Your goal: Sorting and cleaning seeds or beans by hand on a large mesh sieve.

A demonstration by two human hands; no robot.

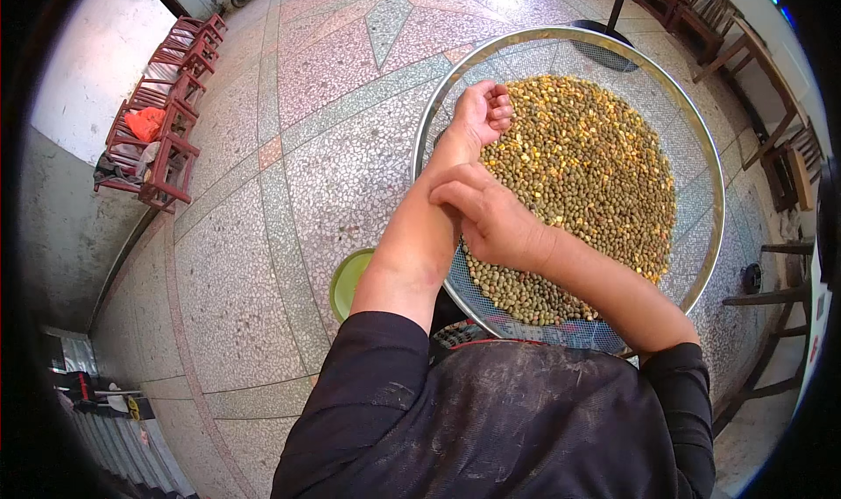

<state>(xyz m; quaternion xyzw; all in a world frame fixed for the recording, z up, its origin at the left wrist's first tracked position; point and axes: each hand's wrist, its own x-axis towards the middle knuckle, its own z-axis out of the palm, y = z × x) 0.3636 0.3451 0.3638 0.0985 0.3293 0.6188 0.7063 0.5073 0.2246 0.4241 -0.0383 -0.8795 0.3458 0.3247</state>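
Note:
A large round mesh sieve [721, 170] with a shiny metal rim sits in front of me. Inside it is a broad layer of greenish-brown, bean-like seeds [591, 164], with yellow pieces mixed among them. My left hand [489, 112] hovers over the sieve's left side, palm turned inward and fingers curled; I see nothing in it. Across my left forearm [420, 226] lies my right hand [496, 220], its bent fingers touching the skin near the wrist. Some of the right fingertips are hidden, so their grip is unclear.
A green basin [348, 282] stands on the terrazzo floor, partly behind my left arm. Red wooden chairs [174, 154] line the left wall, one bearing an orange bag [145, 124]. Wooden furniture [769, 72] runs along the right. A black stand base [604, 44] is beyond the sieve.

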